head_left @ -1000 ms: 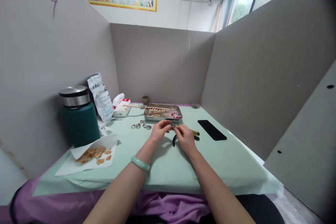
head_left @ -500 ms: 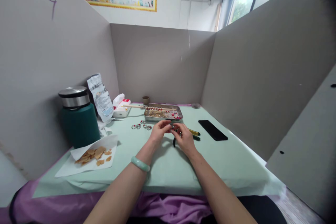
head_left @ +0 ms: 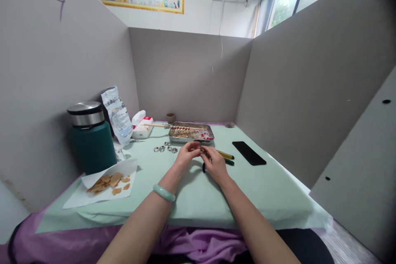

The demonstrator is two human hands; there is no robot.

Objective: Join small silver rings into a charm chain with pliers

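Note:
My left hand [head_left: 187, 155], with a pale green bangle [head_left: 164, 192] on its wrist, pinches a small silvery beaded piece [head_left: 202, 151] between thumb and fingers. My right hand [head_left: 215, 165] grips the same piece from the other side, and the fingers hide most of it. Under and beside my right hand lie pliers with yellow and dark green handles [head_left: 225, 155], partly covered. To the left sit several small silver rings with red beads [head_left: 162, 148]. Just beyond my hands is a metal tray [head_left: 191, 142] of gold, clear and red beads, with a light stick [head_left: 154, 125] across it.
At left stand a green thermos [head_left: 93, 144], a foil pouch [head_left: 118, 113] and a tissue pack [head_left: 141, 133]. Brown chips [head_left: 107, 182] rest on white paper [head_left: 77, 200]. A black phone [head_left: 249, 153] lies at right, a small brown cup [head_left: 170, 118] at the back. Grey partitions [head_left: 192, 74] enclose the table.
The view has shifted very slightly. Both hands stay together over the table with the small piece between them, the fingers changing position only a little.

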